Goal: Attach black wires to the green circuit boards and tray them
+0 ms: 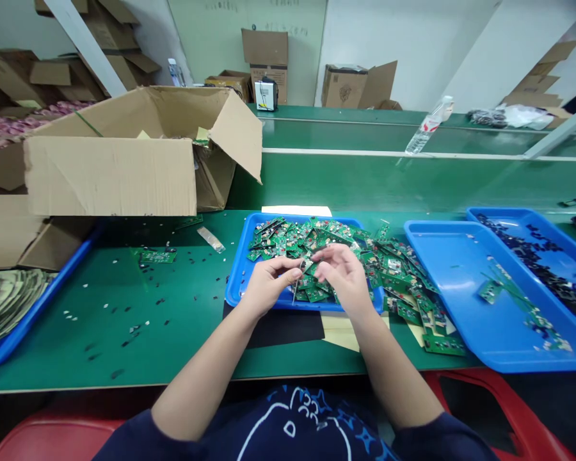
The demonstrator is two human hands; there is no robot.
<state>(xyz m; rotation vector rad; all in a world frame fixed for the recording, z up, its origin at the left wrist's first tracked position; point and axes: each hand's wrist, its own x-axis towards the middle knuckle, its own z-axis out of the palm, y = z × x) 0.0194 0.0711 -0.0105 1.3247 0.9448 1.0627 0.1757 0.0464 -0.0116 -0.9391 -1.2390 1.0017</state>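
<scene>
My left hand (272, 280) pinches a small circuit board (296, 289) between thumb and fingers, held nearly edge-on above a blue tray (234, 282). Close beside it, my right hand (343, 274) has its fingers curled together near the board's upper end. What those fingers hold, if anything, is too small to make out. Beneath both hands, a heap of green circuit boards (278, 238) fills the tray. More loose circuit boards (406, 282) spill over its right side onto the green table.
At the right stand a blue tray (441, 256) with a few boards and a blue tray (532, 221) of small black parts. A large cardboard box (112, 176) stands at the left. Black and white bits (134, 330) lie on the table (182, 346). A bottle (429, 126) stands behind.
</scene>
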